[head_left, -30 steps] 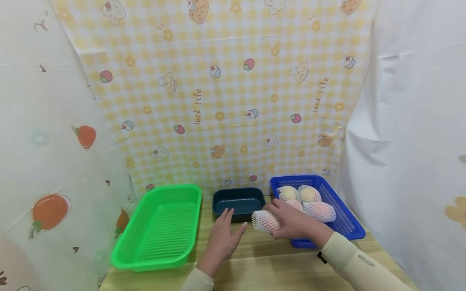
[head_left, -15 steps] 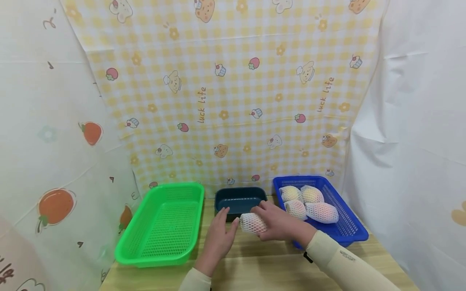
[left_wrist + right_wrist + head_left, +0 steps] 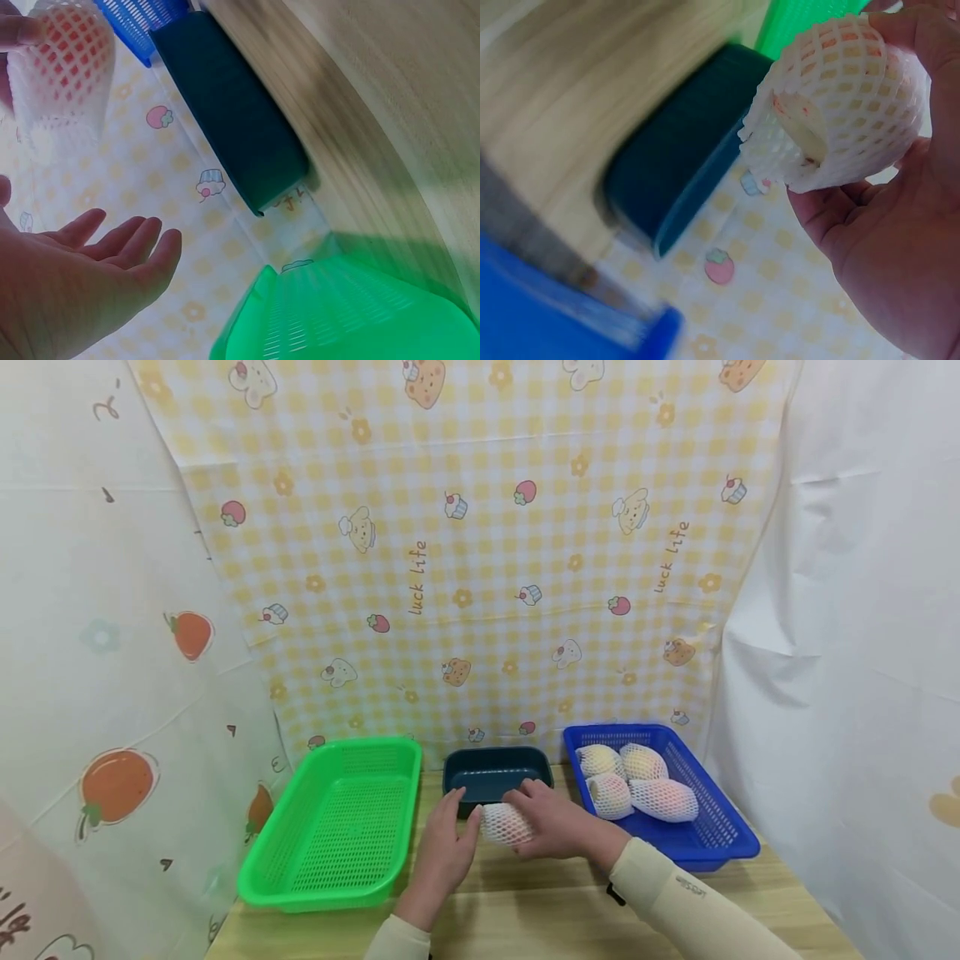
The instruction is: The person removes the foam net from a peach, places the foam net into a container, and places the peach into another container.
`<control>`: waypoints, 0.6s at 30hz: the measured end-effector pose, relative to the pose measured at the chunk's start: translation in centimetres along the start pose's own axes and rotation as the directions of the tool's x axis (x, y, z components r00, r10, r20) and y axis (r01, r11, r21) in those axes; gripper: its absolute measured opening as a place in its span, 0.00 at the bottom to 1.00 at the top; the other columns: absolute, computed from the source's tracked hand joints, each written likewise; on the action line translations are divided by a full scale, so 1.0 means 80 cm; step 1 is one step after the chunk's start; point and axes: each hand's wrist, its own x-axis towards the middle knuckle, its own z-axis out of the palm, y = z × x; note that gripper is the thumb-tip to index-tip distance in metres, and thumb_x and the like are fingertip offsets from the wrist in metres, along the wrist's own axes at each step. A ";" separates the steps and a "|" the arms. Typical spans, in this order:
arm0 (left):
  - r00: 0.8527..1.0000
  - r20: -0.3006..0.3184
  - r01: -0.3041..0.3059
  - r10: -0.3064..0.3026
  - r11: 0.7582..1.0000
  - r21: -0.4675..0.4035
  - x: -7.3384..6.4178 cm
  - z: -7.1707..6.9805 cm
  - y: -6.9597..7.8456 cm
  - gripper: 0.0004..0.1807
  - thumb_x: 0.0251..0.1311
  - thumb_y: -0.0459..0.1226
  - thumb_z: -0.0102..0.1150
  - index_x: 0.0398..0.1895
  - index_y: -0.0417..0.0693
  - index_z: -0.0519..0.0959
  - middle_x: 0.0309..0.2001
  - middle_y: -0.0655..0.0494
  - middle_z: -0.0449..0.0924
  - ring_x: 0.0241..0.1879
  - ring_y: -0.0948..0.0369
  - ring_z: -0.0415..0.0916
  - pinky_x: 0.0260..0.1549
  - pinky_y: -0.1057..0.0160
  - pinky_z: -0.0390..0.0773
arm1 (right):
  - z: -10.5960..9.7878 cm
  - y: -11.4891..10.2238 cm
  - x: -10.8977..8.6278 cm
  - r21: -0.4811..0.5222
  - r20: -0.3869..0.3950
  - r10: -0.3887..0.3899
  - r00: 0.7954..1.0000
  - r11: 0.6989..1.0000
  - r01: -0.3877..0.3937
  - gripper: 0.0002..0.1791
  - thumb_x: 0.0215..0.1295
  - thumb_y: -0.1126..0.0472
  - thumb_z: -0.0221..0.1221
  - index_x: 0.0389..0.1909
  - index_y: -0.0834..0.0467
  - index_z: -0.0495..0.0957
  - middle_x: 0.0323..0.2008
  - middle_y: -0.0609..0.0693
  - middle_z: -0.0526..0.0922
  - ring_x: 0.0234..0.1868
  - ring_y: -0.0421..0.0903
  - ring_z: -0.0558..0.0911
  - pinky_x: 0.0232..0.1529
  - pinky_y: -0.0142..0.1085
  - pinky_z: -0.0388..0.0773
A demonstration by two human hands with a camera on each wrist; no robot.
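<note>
My right hand (image 3: 553,823) grips a reddish-yellow fruit in a white foam net (image 3: 504,824) above the table. In the right wrist view the foam net (image 3: 847,105) has an opening at one end, where pale fruit skin shows. My left hand (image 3: 442,852) is held to the left of the fruit with its fingers extended. The left wrist view shows this left hand (image 3: 90,277) holding nothing, a gap between it and the fruit. A dark teal box (image 3: 491,783) stands just behind both hands.
A blue basket (image 3: 723,818) on the right holds several foam-netted fruits (image 3: 664,799). On the left lies a green basket (image 3: 258,870) with perforated sides and floor. All stand on a wooden table (image 3: 555,910), with a patterned cloth (image 3: 487,543) hanging behind.
My right hand has carried the netted fruit left, away from the blue basket and towards my left hand. The left hand has shifted slightly left and down. The head view has turned slightly.
</note>
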 end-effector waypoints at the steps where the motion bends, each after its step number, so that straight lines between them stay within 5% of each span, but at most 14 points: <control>1: 1.000 -0.002 -0.004 0.004 1.000 -0.004 0.000 0.001 -0.001 0.34 0.85 0.56 0.53 0.79 0.41 0.73 0.79 0.38 0.70 0.78 0.37 0.66 0.73 0.32 0.69 | 0.004 0.000 0.000 0.002 0.005 0.013 1.000 1.000 -0.013 0.41 0.62 0.46 0.78 0.74 0.51 0.75 0.54 0.45 0.75 0.50 0.42 0.73 0.46 0.37 0.81; 7: 1.000 0.004 -0.020 0.020 1.000 -0.017 0.001 0.003 -0.008 0.33 0.86 0.54 0.52 0.80 0.40 0.73 0.79 0.38 0.70 0.79 0.38 0.66 0.74 0.34 0.69 | 0.039 0.003 -0.002 0.002 0.041 0.079 0.996 0.997 -0.079 0.40 0.58 0.44 0.80 0.71 0.48 0.77 0.52 0.45 0.76 0.50 0.43 0.73 0.49 0.40 0.82; 18: 0.999 0.041 -0.027 0.027 1.000 0.008 0.003 0.007 -0.006 0.36 0.86 0.58 0.51 0.81 0.42 0.72 0.80 0.39 0.69 0.79 0.38 0.65 0.74 0.34 0.68 | 0.074 0.005 0.000 -0.047 0.058 0.063 0.996 0.997 -0.061 0.40 0.61 0.39 0.77 0.71 0.48 0.78 0.50 0.42 0.74 0.47 0.40 0.71 0.48 0.37 0.79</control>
